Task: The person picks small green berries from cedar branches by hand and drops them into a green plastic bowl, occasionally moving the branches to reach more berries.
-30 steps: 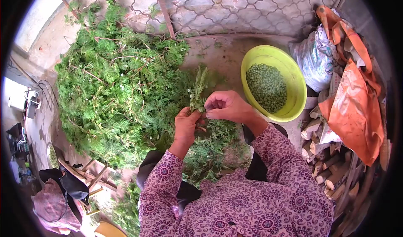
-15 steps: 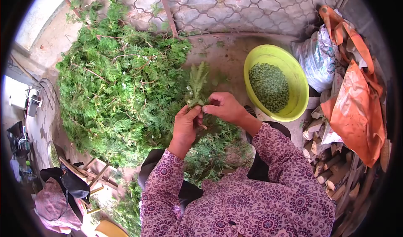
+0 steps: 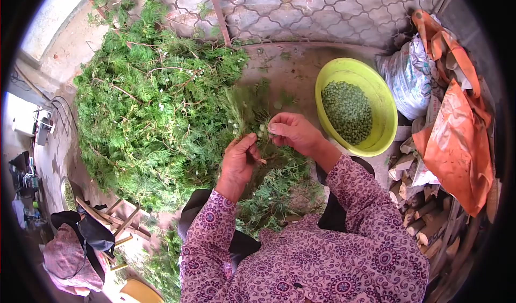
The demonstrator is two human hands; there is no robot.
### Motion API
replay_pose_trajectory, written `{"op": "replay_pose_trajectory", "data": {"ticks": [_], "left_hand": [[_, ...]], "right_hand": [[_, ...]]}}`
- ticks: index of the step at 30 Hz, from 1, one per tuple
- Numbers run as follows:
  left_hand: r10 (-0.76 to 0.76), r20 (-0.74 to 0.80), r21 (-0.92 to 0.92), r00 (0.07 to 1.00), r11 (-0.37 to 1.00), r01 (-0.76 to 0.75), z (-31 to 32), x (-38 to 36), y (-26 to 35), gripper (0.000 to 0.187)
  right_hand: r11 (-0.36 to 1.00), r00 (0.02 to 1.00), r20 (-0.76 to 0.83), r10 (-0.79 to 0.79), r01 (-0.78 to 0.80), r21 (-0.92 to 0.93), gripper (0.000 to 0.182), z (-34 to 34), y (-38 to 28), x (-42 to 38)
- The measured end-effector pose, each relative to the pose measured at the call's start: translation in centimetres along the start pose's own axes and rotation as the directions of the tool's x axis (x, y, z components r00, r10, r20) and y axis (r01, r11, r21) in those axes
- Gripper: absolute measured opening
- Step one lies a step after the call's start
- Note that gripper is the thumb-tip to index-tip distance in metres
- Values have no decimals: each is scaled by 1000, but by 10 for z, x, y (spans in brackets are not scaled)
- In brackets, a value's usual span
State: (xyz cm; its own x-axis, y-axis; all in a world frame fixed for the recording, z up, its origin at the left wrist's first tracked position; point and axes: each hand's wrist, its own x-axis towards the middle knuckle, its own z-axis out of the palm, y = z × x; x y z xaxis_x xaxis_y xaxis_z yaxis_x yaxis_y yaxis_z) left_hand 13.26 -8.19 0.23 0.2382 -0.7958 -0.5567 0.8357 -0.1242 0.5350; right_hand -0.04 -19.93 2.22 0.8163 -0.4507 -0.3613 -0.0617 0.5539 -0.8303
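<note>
My left hand (image 3: 237, 166) is closed on the stem of a feathery evergreen sprig (image 3: 234, 107), whose leafy end points away from me and is partly blurred. Small pale green cones (image 3: 262, 127) show near the base of the sprig. Just to the right, my right hand (image 3: 295, 135) pinches at one of these cones with thumb and forefinger, a little apart from my left hand. A large heap of evergreen branches (image 3: 156, 120) lies to the left. Over on the right, a yellow-green basin (image 3: 386, 125) holds a layer of small green cones (image 3: 348, 112).
A wire mesh fence (image 3: 306, 13) runs along the far side. To the right are a white woven sack (image 3: 406, 80), an orange bag (image 3: 457, 152) and stacked firewood (image 3: 430, 222). More cut greenery (image 3: 282, 187) lies between my knees. A wooden stool (image 3: 121, 217) stands at lower left.
My hands were together at the sprig; now they are slightly apart, my right hand shifted a little right and up. The sprig has tilted left.
</note>
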Motion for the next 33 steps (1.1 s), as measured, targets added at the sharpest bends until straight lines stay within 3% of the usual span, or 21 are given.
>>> {"op": "replay_pose_trajectory", "data": {"ticks": [2, 4, 7, 8, 10, 17, 20, 22, 23, 27, 28, 31, 33], "left_hand": [[-14, 14, 10, 1000, 1000, 13, 2, 0, -5, 12], [-27, 28, 20, 999, 999, 26, 4, 0, -7, 14], [-31, 48, -81, 998, 996, 35, 6, -2, -3, 13], [-36, 47, -52, 998, 998, 39, 6, -2, -1, 12], [-40, 46, -24, 998, 999, 41, 8, -2, -2, 11], [-36, 58, -43, 998, 998, 38, 3, -1, -1, 9], [-36, 104, -60, 994, 997, 42, -2, -2, 2, 10], [-40, 133, -78, 990, 996, 50, -3, -2, 2, 10], [-40, 204, -93, 978, 994, 60, -3, -1, 0, 12], [-35, 334, -139, 942, 987, 86, 1, -10, 7, 15], [-36, 334, -137, 942, 987, 86, 3, -11, 8, 15], [-60, 281, -97, 958, 991, 90, 5, -12, 9, 14], [-71, 222, -61, 972, 994, 86, 2, -9, 9, 11]], "right_hand": [[999, 1000, -17, -17, 18, 47, 16, -2, 1, 0], [979, 988, -50, -149, 140, -149, 15, 0, 4, 0], [928, 963, -13, -270, 256, -269, 18, 13, 13, 1], [929, 963, -14, -269, 255, -269, 18, 12, 15, 1], [837, 955, -26, -295, 245, -489, 21, 10, 18, -2], [818, 943, -72, -325, 242, -521, 21, 19, 14, -4], [880, 969, 5, -245, 225, -419, 21, 18, 16, 0], [955, 985, 63, -158, 168, -243, 18, 12, 18, 3], [955, 985, 64, -158, 169, -242, 18, 9, 17, 2], [992, 991, 133, -15, -1, 126, 15, 10, 13, 3], [965, 980, 197, 0, -52, 258, 15, 5, 14, 4], [918, 980, 198, 32, -107, 381, 16, 1, 5, -2], [935, 979, 199, 32, -99, 340, 17, 3, 0, -4]]}}
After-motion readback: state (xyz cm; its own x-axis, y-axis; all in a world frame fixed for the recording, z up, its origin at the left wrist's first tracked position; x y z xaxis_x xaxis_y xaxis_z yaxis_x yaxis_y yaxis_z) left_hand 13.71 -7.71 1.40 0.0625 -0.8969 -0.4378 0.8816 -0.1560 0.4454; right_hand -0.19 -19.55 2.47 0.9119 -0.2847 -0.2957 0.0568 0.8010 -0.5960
